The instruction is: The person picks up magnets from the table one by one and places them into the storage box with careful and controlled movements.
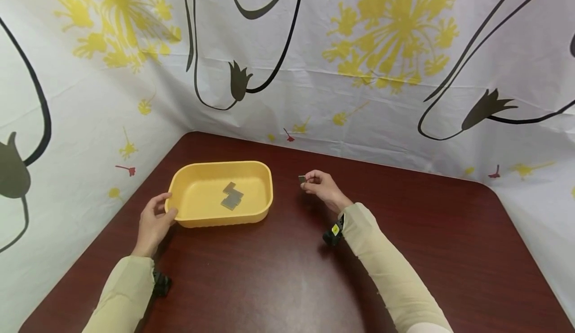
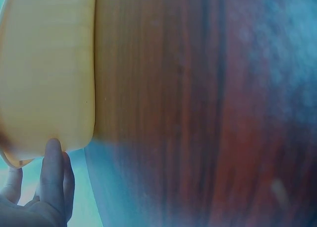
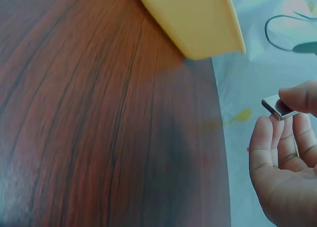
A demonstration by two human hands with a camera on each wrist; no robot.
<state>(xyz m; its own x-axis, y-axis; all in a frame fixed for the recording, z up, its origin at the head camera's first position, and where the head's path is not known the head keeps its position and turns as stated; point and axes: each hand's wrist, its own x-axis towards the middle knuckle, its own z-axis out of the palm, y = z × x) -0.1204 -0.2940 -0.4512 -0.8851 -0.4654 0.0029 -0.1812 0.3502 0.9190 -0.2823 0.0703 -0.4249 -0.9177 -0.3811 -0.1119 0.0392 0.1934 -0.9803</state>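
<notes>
A yellow plastic tub stands on the left part of the table. My left hand grips its left end, thumb at the rim and fingers against the outer wall; in the left wrist view the fingers lie along that wall. Inside the tub, several flat grey square pieces lie in a cluster. To the right of the tub, my right hand pinches a small flat metal square between thumb and fingertips. Up close in the right wrist view, this metal square has a shiny face and thin edges.
The dark red wood-grain table runs to a rounded back corner at each side. Patterned white cloth hangs behind it and along the left. A dark wrist camera sits on the right wrist, another dark camera on the left.
</notes>
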